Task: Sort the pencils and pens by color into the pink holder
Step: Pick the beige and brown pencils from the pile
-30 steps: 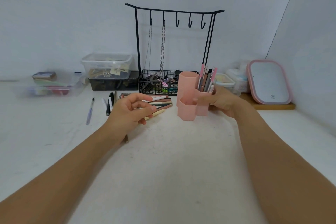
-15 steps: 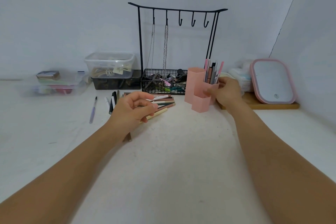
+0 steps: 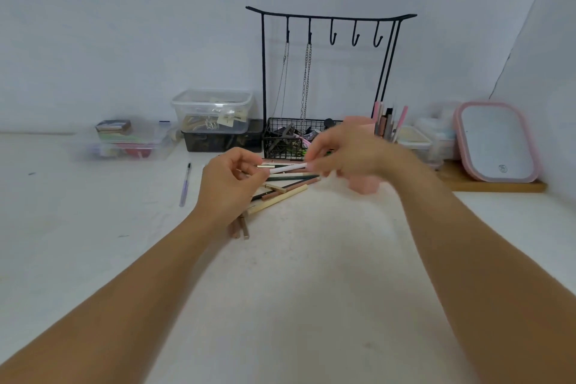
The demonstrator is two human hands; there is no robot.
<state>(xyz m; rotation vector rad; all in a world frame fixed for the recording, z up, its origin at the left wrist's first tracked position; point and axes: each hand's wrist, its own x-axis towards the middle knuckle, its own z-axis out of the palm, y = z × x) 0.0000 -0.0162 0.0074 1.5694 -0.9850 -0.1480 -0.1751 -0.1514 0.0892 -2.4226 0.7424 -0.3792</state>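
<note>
Plain pale walls meet in a corner at right, over a white tabletop (image 3: 93, 259) w/ a black hook stand (image 3: 330, 72) at the back. The pink holder (image 3: 364, 185) stands behind the blurred right hand (image 3: 346, 150), w/ pens in its rear cup. Left hand (image 3: 230, 187) & right hand each pinch one end of a white pen (image 3: 288, 168), just above the loose pencil pile (image 3: 280, 193).

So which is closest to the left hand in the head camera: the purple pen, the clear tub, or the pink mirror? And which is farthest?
From the left hand:
1. Purple pen, lying on the table just to its left.
2. Clear tub, behind it by the wall.
3. Pink mirror, far off at the right.
</note>
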